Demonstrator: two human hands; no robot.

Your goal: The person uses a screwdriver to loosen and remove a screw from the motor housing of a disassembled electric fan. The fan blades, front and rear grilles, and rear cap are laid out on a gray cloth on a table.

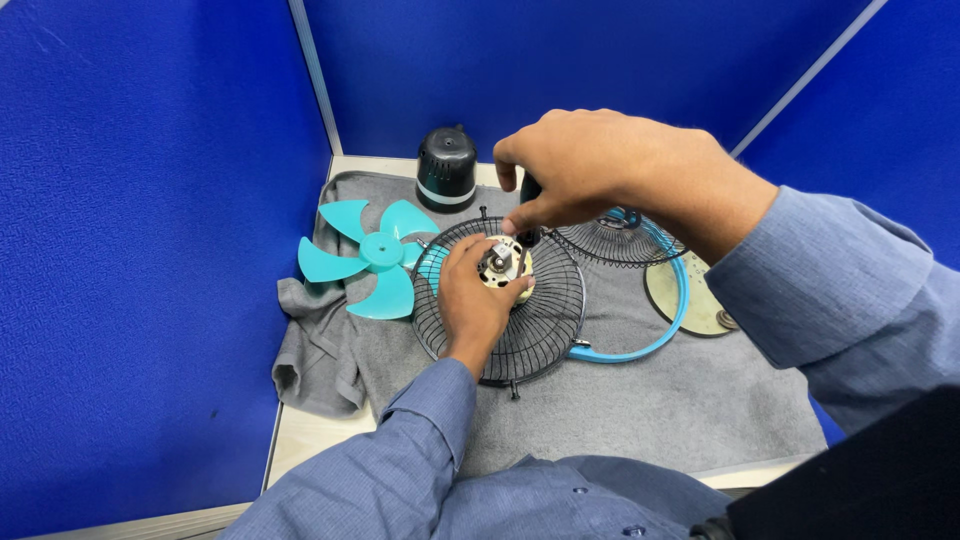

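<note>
Fingers of the left hand (470, 300) curl around the small metal motor (505, 263) at the hub of a black wire fan guard (545, 325), thumb and fingertips pinching its rim while the palm lies on the wires. The guard rests flat on a grey cloth (640, 400), and every other place is told from it.

Right hand (600, 165) hovers just above the guard's far edge, its fingers bent and closed round a dark tool handle (529, 188), most of which the hand hides; the lower end of the tool comes down beside the motor, though whether it touches cannot be told.

Just beyond the guard on its right lies a second wire guard (620, 240), partly under the right wrist. A blue ring (665, 335) curves out from beneath the first guard along its right side, and a round pale plate (690, 300) lies on the cloth just outside that ring. To the guard's left, nearly touching its rim, sits a turquoise fan blade (370, 255) with five vanes. Behind the guard, at the far edge of the cloth, stands a black domed motor cover (446, 168) with a pale band. Blue partition walls (140, 250) close in the desk (310, 440) behind and to the left.
</note>
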